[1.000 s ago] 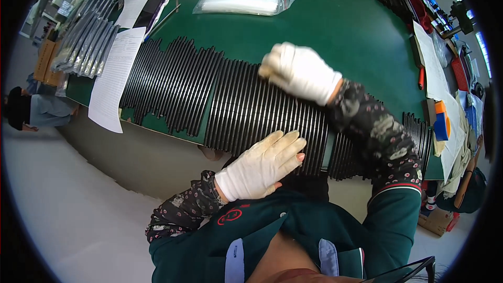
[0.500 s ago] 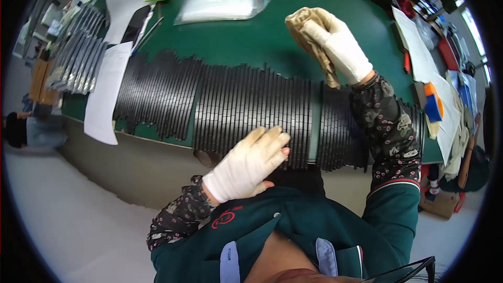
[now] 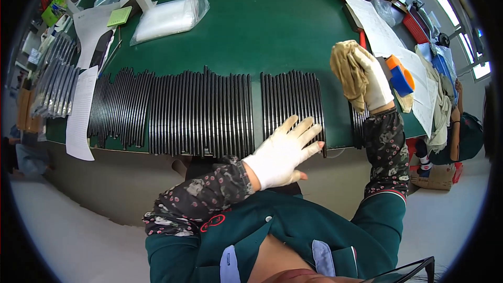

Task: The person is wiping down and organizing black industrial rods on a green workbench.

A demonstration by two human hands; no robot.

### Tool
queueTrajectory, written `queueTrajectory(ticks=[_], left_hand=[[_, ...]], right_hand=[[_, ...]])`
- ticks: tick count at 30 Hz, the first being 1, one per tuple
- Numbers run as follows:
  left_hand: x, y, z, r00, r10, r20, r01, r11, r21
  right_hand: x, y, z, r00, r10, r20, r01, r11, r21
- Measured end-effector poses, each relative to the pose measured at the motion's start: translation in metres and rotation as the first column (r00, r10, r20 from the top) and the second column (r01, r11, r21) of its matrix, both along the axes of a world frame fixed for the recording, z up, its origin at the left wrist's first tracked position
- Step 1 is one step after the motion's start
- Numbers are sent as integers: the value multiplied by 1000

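Note:
Rows of slim black rods lie side by side on the green table. My left hand (image 3: 285, 153), in a white glove with bare thumb and fingertip showing, is spread over the near ends of the right-middle group of rods (image 3: 291, 94). A crumpled tan cloth (image 3: 346, 73) is gripped in my right hand (image 3: 378, 83), also gloved, to the right of that group. Under the right hand and sleeve, a narrow group of rods (image 3: 358, 128) is partly hidden. Left of my hands are a wide group of rods (image 3: 201, 110) and a group with uneven ends (image 3: 123, 105).
A clear plastic bag of white material (image 3: 170, 18) lies beyond the rods. Paper sheets (image 3: 79, 120) and wrapped bundles (image 3: 55, 84) are at the left. An orange-and-blue tape roll (image 3: 401, 76) sits right of the cloth. Another person (image 3: 466, 136) is at the far right.
The whole view has shifted. My left hand has moved right, from the wide group to the right-middle group of rods. My right hand has carried the cloth rightward and nearer.

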State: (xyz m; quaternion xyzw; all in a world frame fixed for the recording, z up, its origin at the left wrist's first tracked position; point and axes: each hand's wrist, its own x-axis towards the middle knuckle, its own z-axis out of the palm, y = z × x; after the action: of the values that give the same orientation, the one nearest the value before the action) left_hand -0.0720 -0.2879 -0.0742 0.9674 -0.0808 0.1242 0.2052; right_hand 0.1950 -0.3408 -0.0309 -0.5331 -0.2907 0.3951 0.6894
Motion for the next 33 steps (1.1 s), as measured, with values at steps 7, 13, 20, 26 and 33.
queueTrajectory(ticks=[7,13,20,26,33], left_hand=[[-33,10,15,987,105,-124,-103,994,27],[-7,-15,-23,965,-39,-260,-27,970,-243],[5,-9,14,983,-42,-181,52,997,48],[1,-8,14,992,-16,-129,20,999,32],[0,-16,26,990,7,-140,17,986,168]], right_hand=[[-28,-8,0,875,76,478,46,970,-239],[-114,34,-8,88,288,954,-690,708,-150],[-70,108,-16,-59,231,971,-315,919,-237],[-26,32,56,572,76,817,-2,996,-91],[45,-102,44,273,80,959,739,620,-263]])
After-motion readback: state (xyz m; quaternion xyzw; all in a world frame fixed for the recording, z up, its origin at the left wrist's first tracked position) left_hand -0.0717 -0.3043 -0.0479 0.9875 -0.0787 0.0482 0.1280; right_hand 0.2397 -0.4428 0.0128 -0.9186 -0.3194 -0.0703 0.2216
